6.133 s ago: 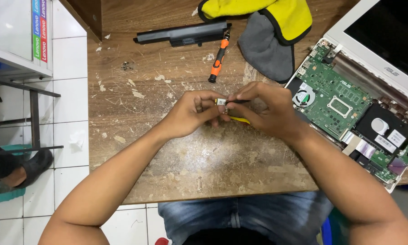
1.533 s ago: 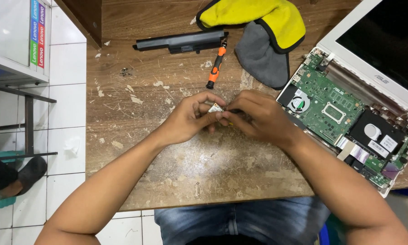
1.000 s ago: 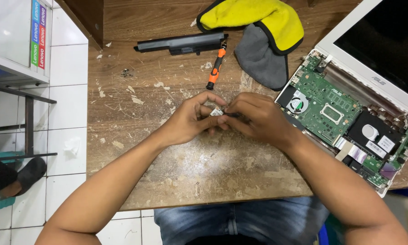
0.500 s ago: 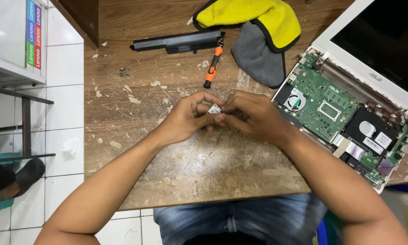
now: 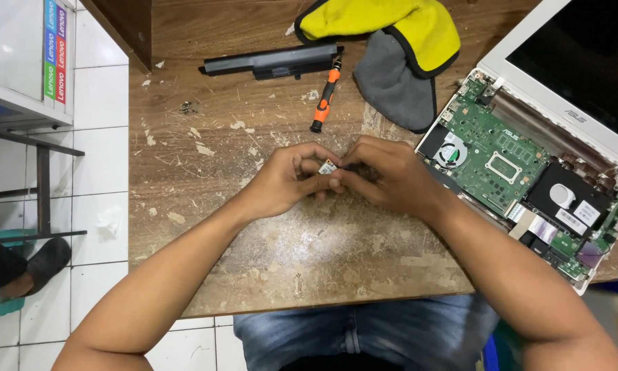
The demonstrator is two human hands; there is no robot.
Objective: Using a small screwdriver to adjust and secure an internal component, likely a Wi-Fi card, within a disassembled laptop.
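Observation:
Both my hands meet over the middle of a worn wooden table (image 5: 309, 261). My left hand (image 5: 288, 180) pinches a small green circuit card (image 5: 327, 166) between thumb and fingers. My right hand (image 5: 384, 175) is closed on the card's other side, fingertips touching it; a thin dark tool tip shows there. An opened white laptop (image 5: 529, 158) with its green motherboard, fan and drive exposed lies just right of my right hand.
An orange-handled screwdriver (image 5: 325, 95) and a long black laptop battery (image 5: 271, 62) lie at the back. A yellow and grey cloth (image 5: 398, 48) sits behind the laptop. A few small screws (image 5: 185, 107) lie at the back left. White tiled floor and a shelf are left.
My hands have stayed together on the small card, with only slight finger shifts. The view has drifted a little.

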